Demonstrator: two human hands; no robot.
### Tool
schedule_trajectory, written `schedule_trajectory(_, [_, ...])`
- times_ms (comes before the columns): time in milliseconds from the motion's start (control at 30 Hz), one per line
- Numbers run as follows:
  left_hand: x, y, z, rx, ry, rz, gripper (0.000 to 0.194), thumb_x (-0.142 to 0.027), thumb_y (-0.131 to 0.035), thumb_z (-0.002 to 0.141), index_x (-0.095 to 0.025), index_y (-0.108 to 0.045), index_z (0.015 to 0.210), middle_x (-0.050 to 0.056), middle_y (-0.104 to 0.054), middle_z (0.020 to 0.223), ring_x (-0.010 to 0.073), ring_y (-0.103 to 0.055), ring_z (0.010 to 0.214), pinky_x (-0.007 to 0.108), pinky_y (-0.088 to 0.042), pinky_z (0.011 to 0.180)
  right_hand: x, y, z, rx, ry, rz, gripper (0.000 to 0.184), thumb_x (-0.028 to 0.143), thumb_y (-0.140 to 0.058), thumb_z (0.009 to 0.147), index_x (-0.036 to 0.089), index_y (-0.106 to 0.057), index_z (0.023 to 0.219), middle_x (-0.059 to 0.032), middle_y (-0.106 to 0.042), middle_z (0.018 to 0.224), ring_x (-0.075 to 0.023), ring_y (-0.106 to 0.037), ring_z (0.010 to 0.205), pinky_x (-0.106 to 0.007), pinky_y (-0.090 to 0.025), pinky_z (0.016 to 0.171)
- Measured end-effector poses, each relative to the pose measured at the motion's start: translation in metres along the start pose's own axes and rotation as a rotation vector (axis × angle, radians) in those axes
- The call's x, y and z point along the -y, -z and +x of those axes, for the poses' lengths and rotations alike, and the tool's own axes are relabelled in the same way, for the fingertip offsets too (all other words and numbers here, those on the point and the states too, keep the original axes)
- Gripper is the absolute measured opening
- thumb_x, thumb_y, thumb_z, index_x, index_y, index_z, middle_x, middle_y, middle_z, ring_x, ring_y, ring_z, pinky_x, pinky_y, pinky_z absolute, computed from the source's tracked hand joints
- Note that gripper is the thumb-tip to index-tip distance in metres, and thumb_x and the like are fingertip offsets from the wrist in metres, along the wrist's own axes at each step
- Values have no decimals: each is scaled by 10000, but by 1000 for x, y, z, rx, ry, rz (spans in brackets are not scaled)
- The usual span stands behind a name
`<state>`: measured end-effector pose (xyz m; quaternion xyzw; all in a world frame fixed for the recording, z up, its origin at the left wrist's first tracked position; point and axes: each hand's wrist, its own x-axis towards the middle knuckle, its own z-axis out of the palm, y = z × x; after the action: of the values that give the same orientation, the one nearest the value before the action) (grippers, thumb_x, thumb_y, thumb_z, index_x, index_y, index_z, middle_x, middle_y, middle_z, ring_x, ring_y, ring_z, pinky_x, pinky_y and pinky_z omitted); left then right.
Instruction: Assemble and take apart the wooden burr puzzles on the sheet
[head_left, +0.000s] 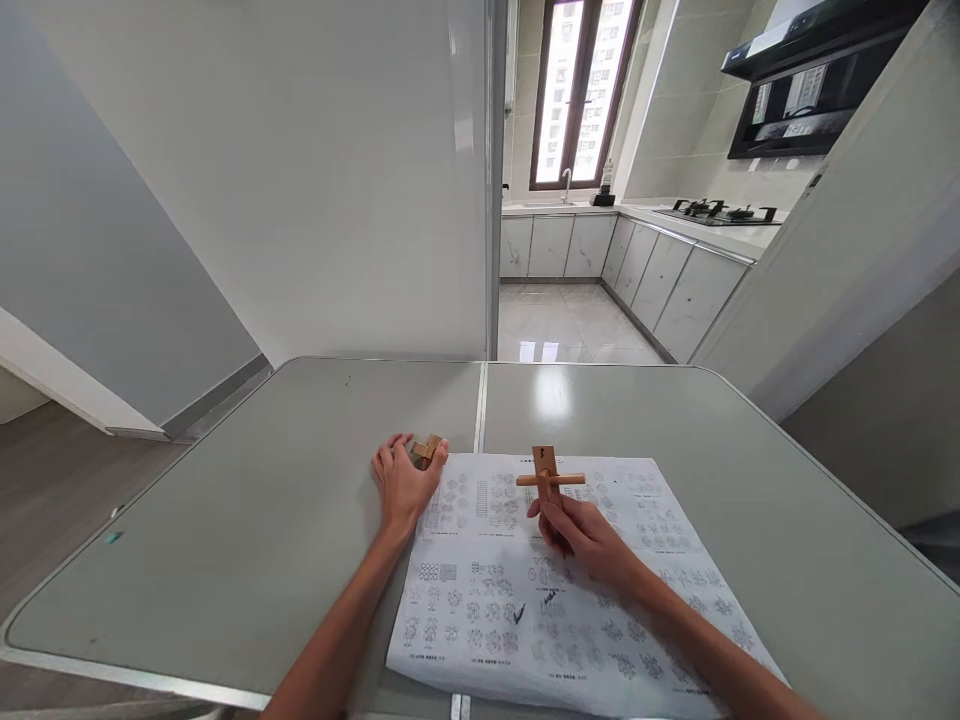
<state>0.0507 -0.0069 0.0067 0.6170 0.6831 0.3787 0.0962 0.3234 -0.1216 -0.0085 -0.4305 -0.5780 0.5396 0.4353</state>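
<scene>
My right hand (574, 530) pinches a flat wooden puzzle piece (544, 460) with a dark mark near its top end. A thin wooden stick (570, 480) crosses it, so the two form a cross held above the paper sheet (465, 560). At the sheet's top left corner, my left hand (405, 485) curls around a small wooden puzzle cluster (427, 448), thumb on one side and fingers on the other. Part of that cluster is hidden by the hand. Printed rows of small diagrams cover the sheet, with two dark check marks low in the middle.
The grey table (247, 540) has a metal seam (481, 400) down its middle. A small green bit (112, 538) lies near its left edge. Beyond stand a white partition (337, 180) and a kitchen with a gas stove (724, 212) and a faucet (567, 182).
</scene>
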Motion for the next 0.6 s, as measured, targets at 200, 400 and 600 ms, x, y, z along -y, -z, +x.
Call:
schedule_trajectory(200, [-26,21,-11,-197,-274,-182,391,-429,-621,954,-232,-543,1282,149,-500,1428,328,-451,1390,496,-447,1134,-1,-1,-1,25,14,-62,509,643,-432,1056,206,-692,1029,11,-567,691,-147,-480,544,-301,-395,563])
schedule_trajectory(400, [-42,26,-30,330,-489,-416,342,-449,-626,954,-258,-599,1237,98,-665,1241,261,-649,1104,426,-539,994,1,-5,-2,7,95,-271,493,557,-400,1088,223,-655,830,-3,-553,659,-168,-478,590,-312,-385,610])
schedule_trajectory(600, [-52,18,-42,790,-495,-617,862,-496,-902,728,-296,-533,1482,109,-664,1419,327,-631,1260,504,-480,1131,3,-6,-2,42,158,-348,528,511,-384,1095,239,-516,662,-17,-551,646,-186,-472,610,-332,-368,648])
